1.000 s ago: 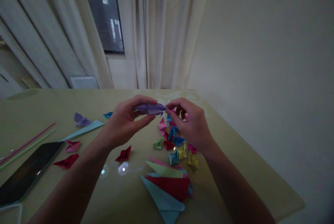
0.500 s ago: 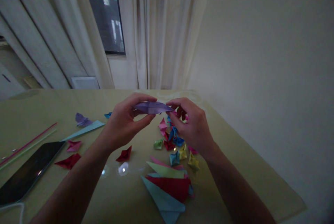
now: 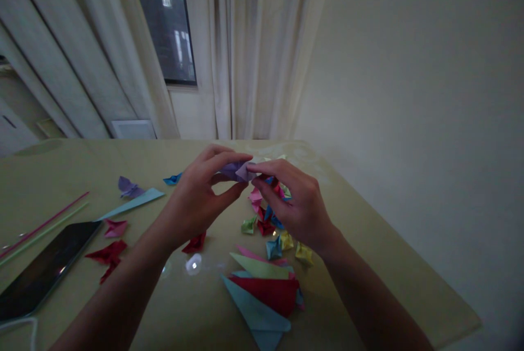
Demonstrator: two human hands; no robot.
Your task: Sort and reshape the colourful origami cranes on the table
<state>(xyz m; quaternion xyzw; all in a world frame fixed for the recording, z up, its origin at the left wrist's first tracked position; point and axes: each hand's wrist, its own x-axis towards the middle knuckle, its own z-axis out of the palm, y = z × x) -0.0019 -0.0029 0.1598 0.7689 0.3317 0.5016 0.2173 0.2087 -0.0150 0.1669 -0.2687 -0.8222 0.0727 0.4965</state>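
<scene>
Between my two hands, above the table, is a folded piece of purple origami paper (image 3: 244, 172). My left hand (image 3: 208, 184) grips its left part, thumb below and fingers above. The thumb and forefinger of my right hand (image 3: 292, 195) pinch its right end, where a pale flap is bent over. Past my right hand lies a pile of small folded paper pieces, among them a red one (image 3: 266, 226), a green one (image 3: 248, 225) and a blue one (image 3: 274, 248). Part of that pile is hidden by the hand. Under my left wrist sits another red piece (image 3: 195, 243).
Nearest me is a stack of folded paper triangles (image 3: 266, 299). A phone (image 3: 45, 266) lies at left beside pink and green sticks (image 3: 49, 222). Purple (image 3: 129, 187), pink (image 3: 115, 228) and red (image 3: 107, 253) pieces are scattered there, with a light-blue strip (image 3: 133, 203).
The purple paper was stretched out long between my hands; now its right end is folded back toward the middle. My right hand has shifted slightly left, closer to my left hand.
</scene>
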